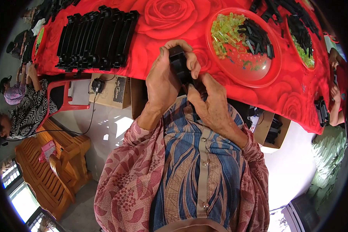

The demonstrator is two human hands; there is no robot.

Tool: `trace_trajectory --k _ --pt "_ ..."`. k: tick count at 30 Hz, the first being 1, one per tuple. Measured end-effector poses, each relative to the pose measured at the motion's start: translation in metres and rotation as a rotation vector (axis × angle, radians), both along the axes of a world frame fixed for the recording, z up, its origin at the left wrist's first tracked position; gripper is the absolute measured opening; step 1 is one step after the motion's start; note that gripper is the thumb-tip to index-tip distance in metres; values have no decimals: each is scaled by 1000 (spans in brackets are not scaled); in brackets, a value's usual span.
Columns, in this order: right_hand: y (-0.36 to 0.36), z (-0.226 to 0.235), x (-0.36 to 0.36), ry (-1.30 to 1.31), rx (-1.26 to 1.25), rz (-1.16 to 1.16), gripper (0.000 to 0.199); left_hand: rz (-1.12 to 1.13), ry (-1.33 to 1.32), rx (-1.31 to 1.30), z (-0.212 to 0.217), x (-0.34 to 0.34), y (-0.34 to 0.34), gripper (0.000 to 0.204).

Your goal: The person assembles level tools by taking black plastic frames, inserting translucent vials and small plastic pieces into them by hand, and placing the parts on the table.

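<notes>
Between my hands is a black plastic piece (178, 63) with a blocky upper end, held upright near the table's front edge. My left hand (162, 77) is wrapped round it, with the fingers curled over its far side. At the piece's lower end, the thumb and fingers of my right hand (210, 98) are pinched together; whether they grip the piece or a small part there is hidden. A row of long black plastic parts (96, 38) lies side by side on the table to the left. To the right stands a round red tray (255, 79) with yellow-green clear pieces (226, 33) and small black pieces (255, 36).
A red rose-patterned cloth (166, 19) covers the table. More black parts (272, 9) and a second red tray (309, 63) lie at the right. Cardboard boxes (112, 92) stand below the table. Other people (27, 100) sit at both sides. A wooden bench (46, 162) is at lower left.
</notes>
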State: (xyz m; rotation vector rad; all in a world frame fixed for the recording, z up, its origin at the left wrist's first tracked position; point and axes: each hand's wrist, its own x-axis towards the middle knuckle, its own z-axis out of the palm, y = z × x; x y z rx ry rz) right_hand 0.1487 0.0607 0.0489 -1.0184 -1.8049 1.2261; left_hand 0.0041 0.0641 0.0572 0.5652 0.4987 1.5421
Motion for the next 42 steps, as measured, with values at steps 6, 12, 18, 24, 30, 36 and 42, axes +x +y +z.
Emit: trace_trajectory --k 6,12,18,24,30,36,42 --pt "2 0 0 -58 -10 13 21 -9 45 -20 1 1 -3 49" --pt "2 2 5 -54 19 51 21 16 185 -43 12 8 -10 57" --pt "3 0 5 -45 34 90 22 9 217 -66 11 9 -13 57" --pt "9 0 2 -64 -31 132 21 83 49 -121 0 0 -6 50" --pt "6 -5 4 -112 -75 200 21 109 78 -99 -2 -6 -3 52" --pt "6 -5 4 -101 -90 201 21 123 68 -115 -2 -6 -4 52" --pt "5 3 4 -170 -173 194 23 110 51 -128 -3 -3 -8 53"
